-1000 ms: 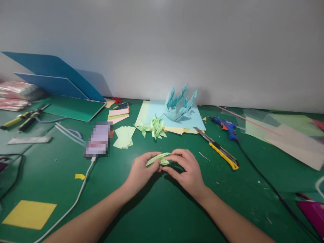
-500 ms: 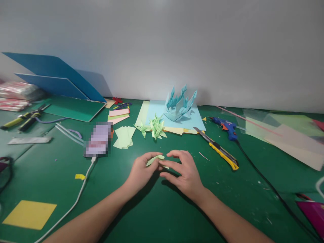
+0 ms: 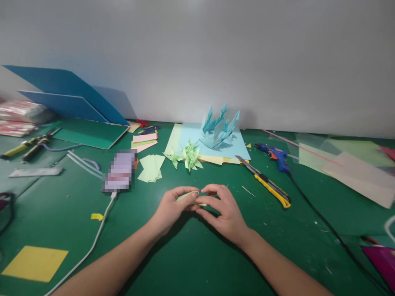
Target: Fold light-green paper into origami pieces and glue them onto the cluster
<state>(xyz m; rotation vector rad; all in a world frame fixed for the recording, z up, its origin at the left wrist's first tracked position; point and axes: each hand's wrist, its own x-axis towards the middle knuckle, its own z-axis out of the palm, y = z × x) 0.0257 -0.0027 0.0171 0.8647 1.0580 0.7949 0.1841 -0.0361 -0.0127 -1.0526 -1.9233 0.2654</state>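
My left hand is closed on a small folded piece of light green paper, its thumb pressed on top. From the other side, my right hand has its curved fingers at the paper's right end, with the thumb below and the index finger raised over it. Most of the fold is hidden by the fingers. Beyond the hands lie light green origami flowers and a fanned pile of light green paper pieces.
A blue folded-paper piece stands on blue sheets at the back. To the right lie a yellow utility knife and a blue glue gun with a black cord. A phone on a white cable lies left, beyond a yellow sheet.
The left thumb has slid slightly right along the paper, covering more of it. My right hand's fingers have drawn a little closer to the left hand.
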